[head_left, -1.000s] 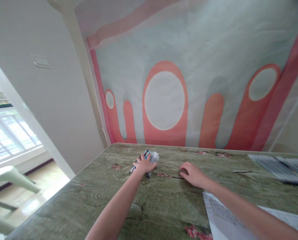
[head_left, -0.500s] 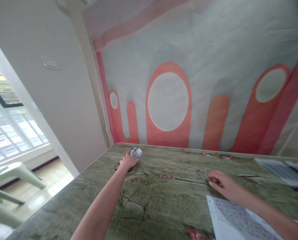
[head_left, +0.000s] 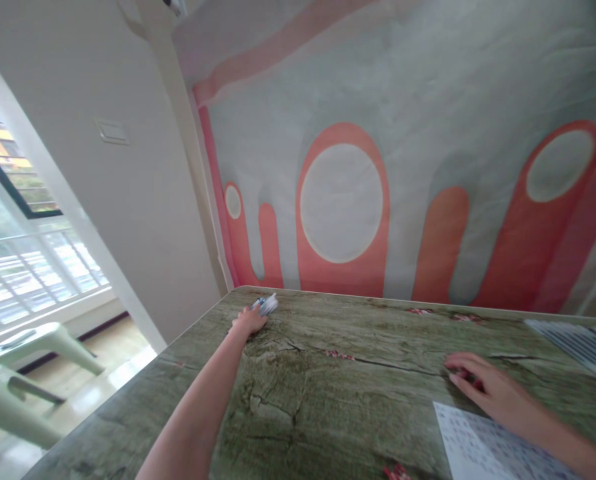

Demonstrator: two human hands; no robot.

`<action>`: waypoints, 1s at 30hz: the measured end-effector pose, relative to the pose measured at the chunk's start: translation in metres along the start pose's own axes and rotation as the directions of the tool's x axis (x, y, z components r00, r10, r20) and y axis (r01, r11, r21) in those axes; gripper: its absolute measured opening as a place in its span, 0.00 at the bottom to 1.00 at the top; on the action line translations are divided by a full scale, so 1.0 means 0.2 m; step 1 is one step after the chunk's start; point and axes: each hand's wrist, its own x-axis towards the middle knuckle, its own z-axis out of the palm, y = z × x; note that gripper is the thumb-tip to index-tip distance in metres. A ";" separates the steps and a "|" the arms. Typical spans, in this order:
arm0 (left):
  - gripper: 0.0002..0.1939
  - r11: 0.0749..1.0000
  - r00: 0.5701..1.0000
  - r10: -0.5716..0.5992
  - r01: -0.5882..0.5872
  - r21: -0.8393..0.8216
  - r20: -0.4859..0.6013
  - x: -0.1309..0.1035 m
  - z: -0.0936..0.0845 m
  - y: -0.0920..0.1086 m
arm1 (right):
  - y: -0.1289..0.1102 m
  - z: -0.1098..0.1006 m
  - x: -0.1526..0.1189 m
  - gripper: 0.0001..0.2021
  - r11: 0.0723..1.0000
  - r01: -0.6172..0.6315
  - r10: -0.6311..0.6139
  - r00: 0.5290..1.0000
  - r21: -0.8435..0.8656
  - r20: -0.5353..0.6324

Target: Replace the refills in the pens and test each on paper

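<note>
My left hand (head_left: 249, 321) is closed around a bundle of pens (head_left: 267, 305) near the far left corner of the wooden-patterned table (head_left: 348, 400). The pens' pale ends stick out past the fingers. On the right side, my right hand (head_left: 478, 381) rests on the tabletop with its fingers curled and a gap between thumb and fingertips; nothing shows in it. Below its wrist lies a white printed sheet (head_left: 478, 443), partly covered by the forearm.
At the far right of the table lies a row of pale, slender items (head_left: 568, 343). A patterned wall covering (head_left: 343, 267) stands behind the table. Green plastic stools (head_left: 53, 340) stand on the floor at left, near a window.
My left hand has shifted slightly left with the pens, its fingers now more wrapped round them. My right hand has moved right, and the view has shifted a little.
</note>
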 end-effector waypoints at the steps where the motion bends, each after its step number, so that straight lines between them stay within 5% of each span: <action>1: 0.35 1.000 1.000 0.002 -0.002 -0.002 -0.013 -0.01 0.00 0.01 | 0.00 0.01 0.00 0.17 1.000 0.009 -0.009 1.000 -0.002 -0.010; 10: 0.48 1.000 0.993 -0.008 0.006 -0.018 -0.116 -0.10 0.00 0.07 | 0.00 0.04 0.00 0.16 0.999 0.037 -0.038 0.999 -0.040 -0.037; 19: 0.46 1.000 0.993 -0.009 0.009 -0.001 -0.120 -0.11 0.03 0.01 | 0.01 0.05 0.00 0.16 0.998 0.043 -0.045 0.998 -0.038 -0.049; 25: 0.38 0.985 0.970 0.172 -0.167 0.042 -0.169 -0.09 0.02 0.06 | 0.01 0.05 0.00 0.16 0.998 0.048 -0.050 0.997 -0.037 -0.058; 30: 0.34 0.984 0.975 0.180 -0.175 0.043 -0.129 -0.07 0.01 0.09 | 0.00 0.05 0.00 0.16 0.997 0.057 -0.060 0.995 -0.046 -0.076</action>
